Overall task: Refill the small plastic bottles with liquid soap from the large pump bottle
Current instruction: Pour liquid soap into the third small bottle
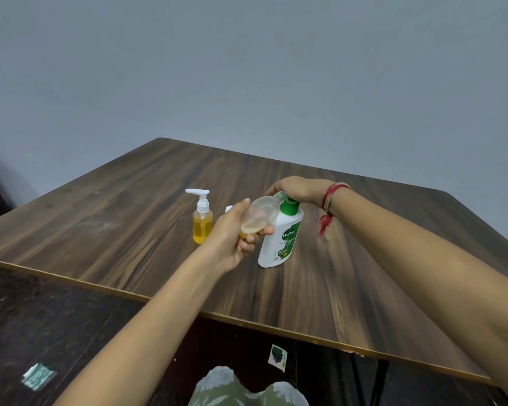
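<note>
Two hands busy: left hand [237,230] gripping tilted small bottle [258,215] by its base, light, probably slippery, neck at nozzle; right hand [298,187] pressing down on pump bottle [280,238]; farther left, filled small bottle [202,222] standing on table [129,200]

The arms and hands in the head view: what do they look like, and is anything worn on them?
Both forearms are bare, with no sleeves visible. The left hand wears nothing that shows: no ring, watch or glove. The right hand is also ungloved, but its wrist carries a red thread band wound around several times, with a loose red tassel end hanging below it.
</note>
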Available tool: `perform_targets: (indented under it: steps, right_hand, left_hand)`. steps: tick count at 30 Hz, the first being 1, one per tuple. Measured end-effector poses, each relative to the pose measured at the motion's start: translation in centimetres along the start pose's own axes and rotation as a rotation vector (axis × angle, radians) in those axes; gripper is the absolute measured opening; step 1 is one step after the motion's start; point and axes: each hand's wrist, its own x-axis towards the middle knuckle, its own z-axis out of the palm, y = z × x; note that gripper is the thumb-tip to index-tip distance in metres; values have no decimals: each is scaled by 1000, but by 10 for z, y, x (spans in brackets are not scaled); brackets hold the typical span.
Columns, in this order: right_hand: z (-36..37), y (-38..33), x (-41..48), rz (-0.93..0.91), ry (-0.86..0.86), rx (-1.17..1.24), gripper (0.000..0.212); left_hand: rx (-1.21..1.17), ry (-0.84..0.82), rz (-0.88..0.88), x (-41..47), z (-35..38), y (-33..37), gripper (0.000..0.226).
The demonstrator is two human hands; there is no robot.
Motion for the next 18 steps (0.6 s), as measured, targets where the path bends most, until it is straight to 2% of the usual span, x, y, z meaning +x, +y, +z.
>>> perform_targets:
  steps: [2, 7, 18]
  right_hand:
    - [-2, 0, 0, 2, -27, 3, 42]
    - [1, 2, -2, -20, 34, 63, 42]
    - [-2, 2, 0, -7, -36, 64, 43]
  left_hand:
    - [-8, -10, -8, 0, 1, -1, 38]
    - [-6, 9, -6, 2, 0, -1, 38]
    - [-4, -6, 1, 3, -1, -5, 38]
